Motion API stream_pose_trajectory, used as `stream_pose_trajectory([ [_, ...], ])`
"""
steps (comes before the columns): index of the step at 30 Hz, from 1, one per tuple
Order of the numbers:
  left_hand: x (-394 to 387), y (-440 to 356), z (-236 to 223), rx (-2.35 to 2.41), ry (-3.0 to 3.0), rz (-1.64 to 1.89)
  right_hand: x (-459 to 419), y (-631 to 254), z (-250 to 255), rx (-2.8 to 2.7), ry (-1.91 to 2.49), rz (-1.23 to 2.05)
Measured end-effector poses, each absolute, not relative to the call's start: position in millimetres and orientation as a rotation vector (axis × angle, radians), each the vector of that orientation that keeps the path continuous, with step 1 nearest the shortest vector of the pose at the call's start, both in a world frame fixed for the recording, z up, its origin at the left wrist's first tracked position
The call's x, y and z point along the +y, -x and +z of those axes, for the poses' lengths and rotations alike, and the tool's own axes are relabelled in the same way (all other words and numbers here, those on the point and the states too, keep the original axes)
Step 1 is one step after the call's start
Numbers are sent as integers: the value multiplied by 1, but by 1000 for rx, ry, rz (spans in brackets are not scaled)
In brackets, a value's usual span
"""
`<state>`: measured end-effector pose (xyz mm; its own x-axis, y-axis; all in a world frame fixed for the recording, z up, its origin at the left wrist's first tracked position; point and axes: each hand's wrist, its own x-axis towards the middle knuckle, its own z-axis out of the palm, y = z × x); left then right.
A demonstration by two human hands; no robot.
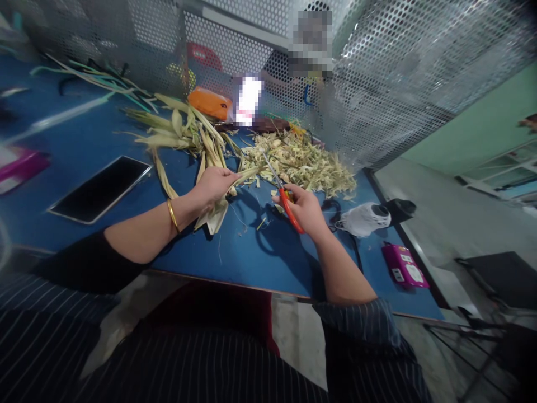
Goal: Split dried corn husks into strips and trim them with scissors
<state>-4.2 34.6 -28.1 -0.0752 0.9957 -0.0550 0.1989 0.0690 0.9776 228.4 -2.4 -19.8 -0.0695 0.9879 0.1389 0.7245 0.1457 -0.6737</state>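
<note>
My left hand (pixel 215 187) pinches a strip of dried husk (pixel 251 171), which reaches right toward the scissors. Red-handled scissors (pixel 289 210) are in my right hand (pixel 306 208), their blades pointing up and left beside the strip's end. Whether the blades touch the strip I cannot tell. Beyond both hands spreads a heap of cut husk bits (pixel 302 159). Long pale dried husks (pixel 180 131) lie in a bundle behind my left hand, and a braided husk length (pixel 163 173) runs down toward my wrist. A folded husk piece (pixel 213 217) shows below that hand.
On the blue table (pixel 251 257) a dark tablet (pixel 103 187) lies at left. An orange packet (pixel 210 103) and a lit phone (pixel 248 101) stand at the back, before a perforated metal screen (pixel 243 56). A white-wrapped roll (pixel 364 219) and a magenta pack (pixel 405 266) are at right.
</note>
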Motion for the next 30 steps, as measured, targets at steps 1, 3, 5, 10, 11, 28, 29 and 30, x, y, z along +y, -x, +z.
stream_pose_trajectory([
  [1,35,4,-28,1434,-1277,1117,-3,-228,-19,-1852,1622,620],
  [3,35,5,-29,1422,-1287,1127,-3,-227,-18,-1841,1601,679],
  [5,36,5,-31,1405,-1298,1127,-3,-226,-18,-1824,1596,712],
  [10,37,4,-33,1425,-1302,1091,-1,-226,-20,-1802,1587,742],
  [11,37,4,-33,1430,-1295,1086,-1,-226,-21,-1800,1583,739],
  [28,29,-1,-13,1076,-815,1136,6,-236,-23,-2118,2170,-183],
  [29,28,-3,-11,1055,-795,1165,7,-238,-23,-2143,2145,-207],
  [30,27,-4,-9,1048,-783,1197,7,-239,-24,-2152,2100,-229],
])
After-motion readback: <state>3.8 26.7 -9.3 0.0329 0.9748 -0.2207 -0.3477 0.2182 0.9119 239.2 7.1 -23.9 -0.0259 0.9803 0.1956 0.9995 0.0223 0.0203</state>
